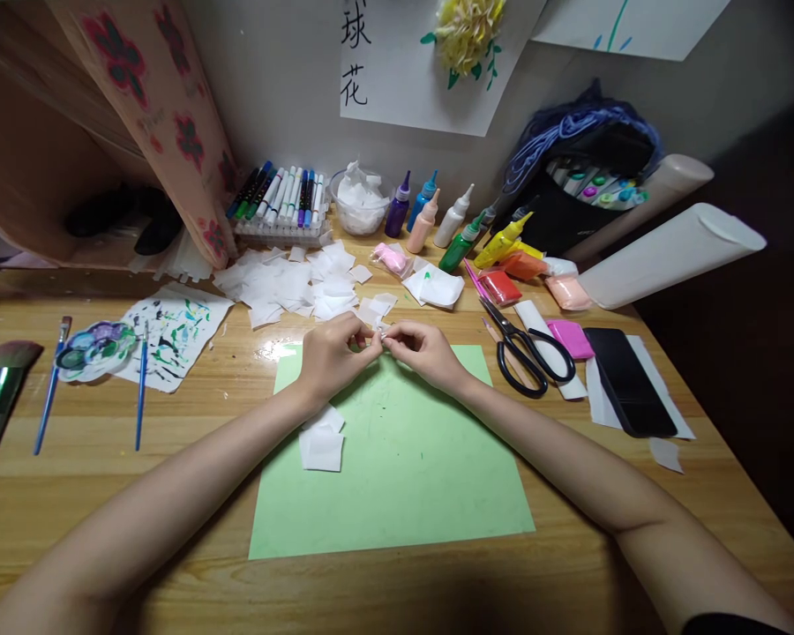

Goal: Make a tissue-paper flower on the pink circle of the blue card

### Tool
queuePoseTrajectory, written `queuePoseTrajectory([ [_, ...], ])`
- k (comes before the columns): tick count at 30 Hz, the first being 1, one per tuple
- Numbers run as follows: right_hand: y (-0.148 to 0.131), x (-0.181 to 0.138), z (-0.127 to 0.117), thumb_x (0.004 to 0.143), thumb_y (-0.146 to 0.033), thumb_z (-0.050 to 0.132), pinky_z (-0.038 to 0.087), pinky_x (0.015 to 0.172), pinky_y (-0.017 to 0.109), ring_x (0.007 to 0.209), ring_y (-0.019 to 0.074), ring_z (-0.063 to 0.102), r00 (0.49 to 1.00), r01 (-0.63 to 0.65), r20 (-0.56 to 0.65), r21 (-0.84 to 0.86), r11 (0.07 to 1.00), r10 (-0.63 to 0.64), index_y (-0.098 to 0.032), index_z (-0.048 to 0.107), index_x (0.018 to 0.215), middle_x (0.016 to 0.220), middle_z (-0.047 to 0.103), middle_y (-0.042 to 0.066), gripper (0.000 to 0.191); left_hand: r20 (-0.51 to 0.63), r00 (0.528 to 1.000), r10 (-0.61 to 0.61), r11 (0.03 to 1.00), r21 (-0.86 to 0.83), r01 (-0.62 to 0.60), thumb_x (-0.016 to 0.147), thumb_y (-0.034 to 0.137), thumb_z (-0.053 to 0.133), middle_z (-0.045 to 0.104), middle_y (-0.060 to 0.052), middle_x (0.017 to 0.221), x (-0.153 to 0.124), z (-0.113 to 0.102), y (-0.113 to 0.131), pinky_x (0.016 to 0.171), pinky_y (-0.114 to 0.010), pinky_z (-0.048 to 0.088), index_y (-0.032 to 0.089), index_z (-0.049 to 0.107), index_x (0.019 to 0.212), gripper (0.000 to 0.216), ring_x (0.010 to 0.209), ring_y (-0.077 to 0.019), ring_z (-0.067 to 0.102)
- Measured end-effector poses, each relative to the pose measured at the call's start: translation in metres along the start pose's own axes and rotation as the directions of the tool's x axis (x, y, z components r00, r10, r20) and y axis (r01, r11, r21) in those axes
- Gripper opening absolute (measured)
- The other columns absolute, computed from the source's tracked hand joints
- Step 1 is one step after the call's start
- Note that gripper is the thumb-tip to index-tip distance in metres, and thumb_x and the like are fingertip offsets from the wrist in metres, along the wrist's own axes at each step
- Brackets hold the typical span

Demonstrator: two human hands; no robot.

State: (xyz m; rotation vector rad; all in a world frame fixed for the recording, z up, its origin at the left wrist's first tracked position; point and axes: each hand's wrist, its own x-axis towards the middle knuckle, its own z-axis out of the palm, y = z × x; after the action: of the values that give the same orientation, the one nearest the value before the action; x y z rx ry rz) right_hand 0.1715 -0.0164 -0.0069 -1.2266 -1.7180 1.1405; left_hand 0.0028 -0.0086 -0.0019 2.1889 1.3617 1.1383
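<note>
Over the far part of a green sheet of paper (403,467), my two hands meet fingertip to fingertip. My left hand (334,357) pinches a small white piece of paper (381,330) between thumb and forefinger. From the other side my right hand (430,353) pinches the same piece; most of it is hidden by the fingers. A few white paper squares (322,445) lie on the green sheet below my left wrist. Beyond the hands, a loose pile of white paper squares (281,287) spreads on the wooden table (191,494).
At right lie black-handled scissors (526,348) and a phone (628,379). Paint bottles (460,216), a bowl of white paper pieces (359,201) and a marker tray (281,231) line the back. Paintbrushes (142,388) and a paint palette (98,348) are at left.
</note>
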Motion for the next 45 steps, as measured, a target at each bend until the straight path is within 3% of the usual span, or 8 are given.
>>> queuePoseTrajectory([
  [32, -0.0026, 0.0001, 0.0003, 0.080, -0.029, 0.056, 0.035, 0.058, 0.026, 0.062, 0.0117, 0.047, 1.000, -0.013, 0.000, 0.037, 0.999, 0.013, -0.016, 0.064, 0.075, 0.071, 0.059, 0.002, 0.016, 0.014, 1.000, -0.007, 1.000, -0.002, 0.007, 0.074, 0.026, 0.060, 0.058, 0.001, 0.059, -0.0008, 0.0008, -0.0004, 0.050, -0.021, 0.033, 0.016, 0.057, 0.060, 0.018, 0.053, -0.0077, 0.048],
  [39, -0.0039, 0.0015, -0.0009, 0.077, -0.036, 0.060, 0.033, 0.054, 0.025, 0.058, 0.0106, 0.044, 0.997, -0.034, -0.058, 0.129, 0.991, 0.042, -0.016, 0.061, 0.071, 0.064, 0.055, 0.000, 0.022, 0.163, 0.986, 0.021, 0.999, -0.046, -0.013, 0.084, 0.028, 0.051, 0.060, 0.000, 0.066, 0.0014, -0.0034, 0.0034, 0.053, -0.022, 0.034, 0.016, 0.064, 0.072, 0.021, 0.056, -0.0081, 0.049],
  [45, -0.0031, 0.0007, -0.0014, 0.078, -0.033, 0.059, 0.033, 0.054, 0.025, 0.059, 0.0106, 0.044, 0.998, -0.026, -0.053, 0.100, 0.995, 0.032, -0.015, 0.061, 0.071, 0.065, 0.054, 0.000, 0.019, 0.158, 0.987, 0.022, 1.000, -0.022, -0.019, 0.081, 0.027, 0.054, 0.060, 0.000, 0.067, 0.0012, -0.0035, 0.0046, 0.053, -0.022, 0.035, 0.017, 0.065, 0.074, 0.017, 0.057, -0.0084, 0.050],
])
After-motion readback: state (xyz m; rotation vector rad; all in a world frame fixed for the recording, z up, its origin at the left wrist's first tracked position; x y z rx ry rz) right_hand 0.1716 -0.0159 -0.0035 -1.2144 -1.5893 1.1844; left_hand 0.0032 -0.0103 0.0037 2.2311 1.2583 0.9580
